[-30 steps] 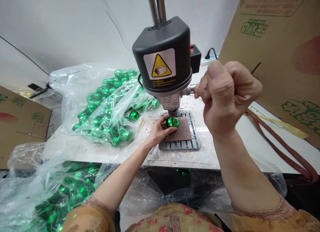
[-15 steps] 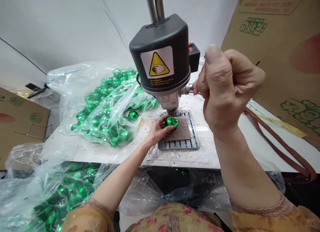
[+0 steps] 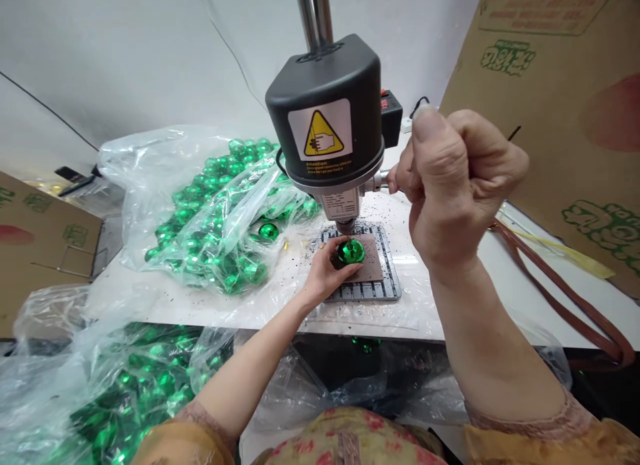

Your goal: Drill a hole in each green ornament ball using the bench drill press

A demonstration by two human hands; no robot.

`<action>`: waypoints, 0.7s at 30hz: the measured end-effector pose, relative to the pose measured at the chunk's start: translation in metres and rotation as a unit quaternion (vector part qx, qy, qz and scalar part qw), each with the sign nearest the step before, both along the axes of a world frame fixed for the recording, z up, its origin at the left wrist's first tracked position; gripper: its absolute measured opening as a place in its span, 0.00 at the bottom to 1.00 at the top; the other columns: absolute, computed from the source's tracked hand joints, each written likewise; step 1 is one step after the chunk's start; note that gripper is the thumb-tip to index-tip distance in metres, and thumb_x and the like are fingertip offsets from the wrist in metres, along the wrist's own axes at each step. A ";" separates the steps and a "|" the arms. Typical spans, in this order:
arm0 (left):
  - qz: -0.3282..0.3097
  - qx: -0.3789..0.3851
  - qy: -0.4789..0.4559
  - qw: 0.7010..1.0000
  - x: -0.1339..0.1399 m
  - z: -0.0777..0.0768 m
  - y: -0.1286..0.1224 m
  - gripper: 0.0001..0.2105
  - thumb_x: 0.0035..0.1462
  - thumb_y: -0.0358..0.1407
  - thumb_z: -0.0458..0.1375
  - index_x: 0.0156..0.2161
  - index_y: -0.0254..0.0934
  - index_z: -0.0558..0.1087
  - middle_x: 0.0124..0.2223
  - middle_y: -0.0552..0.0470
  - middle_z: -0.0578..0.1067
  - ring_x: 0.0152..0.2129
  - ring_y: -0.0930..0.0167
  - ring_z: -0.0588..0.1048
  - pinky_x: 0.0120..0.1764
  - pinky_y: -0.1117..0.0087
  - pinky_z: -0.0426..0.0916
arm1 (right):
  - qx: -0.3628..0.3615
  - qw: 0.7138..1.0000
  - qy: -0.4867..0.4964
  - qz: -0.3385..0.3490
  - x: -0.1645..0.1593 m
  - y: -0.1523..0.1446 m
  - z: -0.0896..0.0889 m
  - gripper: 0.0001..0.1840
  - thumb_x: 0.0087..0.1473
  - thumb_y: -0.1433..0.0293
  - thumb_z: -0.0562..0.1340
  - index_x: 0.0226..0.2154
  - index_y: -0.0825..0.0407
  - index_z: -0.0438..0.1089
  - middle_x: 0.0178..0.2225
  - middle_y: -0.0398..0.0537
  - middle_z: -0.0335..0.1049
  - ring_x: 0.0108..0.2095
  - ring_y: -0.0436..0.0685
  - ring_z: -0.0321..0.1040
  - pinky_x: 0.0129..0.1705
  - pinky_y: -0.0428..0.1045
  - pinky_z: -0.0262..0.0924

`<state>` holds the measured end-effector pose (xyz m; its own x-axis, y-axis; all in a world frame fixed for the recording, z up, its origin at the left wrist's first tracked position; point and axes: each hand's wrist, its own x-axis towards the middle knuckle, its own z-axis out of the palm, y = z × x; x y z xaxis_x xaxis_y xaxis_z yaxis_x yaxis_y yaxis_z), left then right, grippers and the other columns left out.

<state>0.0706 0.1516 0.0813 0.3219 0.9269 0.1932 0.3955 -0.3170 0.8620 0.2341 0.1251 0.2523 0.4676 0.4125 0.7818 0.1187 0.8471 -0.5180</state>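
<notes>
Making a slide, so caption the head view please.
Left hand curled around a shiny green ball beneath a bench drill, right hand on its lever.

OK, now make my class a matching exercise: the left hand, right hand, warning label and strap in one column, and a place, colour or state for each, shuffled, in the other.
Things
1. left hand
2. right hand
3. warning label
4. strap

Places, colours, states
A. on the black housing
B. reddish brown
C. thumb and fingers around a green ball
D. closed in a fist at the side handle

Pairs: 1-C, 2-D, 3-A, 4-B
</notes>
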 end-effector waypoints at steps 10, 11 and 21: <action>0.012 0.011 0.008 1.000 0.000 -0.002 0.000 0.28 0.46 0.40 0.74 0.53 0.39 0.75 0.44 0.47 0.78 0.39 0.63 0.76 0.44 0.61 0.72 | 0.044 0.998 0.006 -0.042 -0.004 0.002 -0.023 0.31 0.60 0.61 0.62 0.17 0.50 0.43 0.15 0.38 0.43 0.17 0.46 0.47 0.21 0.51 0.50; 0.011 0.009 0.006 1.000 0.000 -0.001 -0.001 0.28 0.47 0.40 0.74 0.53 0.39 0.75 0.44 0.47 0.78 0.40 0.62 0.76 0.45 0.61 0.72 | 0.052 0.998 0.012 -0.034 -0.005 0.002 -0.023 0.31 0.60 0.62 0.63 0.17 0.50 0.43 0.15 0.38 0.43 0.16 0.45 0.46 0.21 0.51 0.49; -0.001 0.004 -0.005 1.000 0.000 0.002 -0.002 0.27 0.48 0.40 0.73 0.54 0.40 0.74 0.45 0.47 0.79 0.41 0.62 0.76 0.46 0.61 0.71 | 0.067 0.997 0.013 -0.036 -0.008 -0.001 -0.028 0.30 0.59 0.68 0.61 0.16 0.51 0.42 0.14 0.37 0.43 0.16 0.45 0.45 0.23 0.51 0.48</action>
<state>0.0708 0.1493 0.0838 0.3211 0.9248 0.2040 0.3863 -0.3246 0.8634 0.2258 0.1245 0.2247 0.5140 0.2688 0.8146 0.1698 0.8990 -0.4038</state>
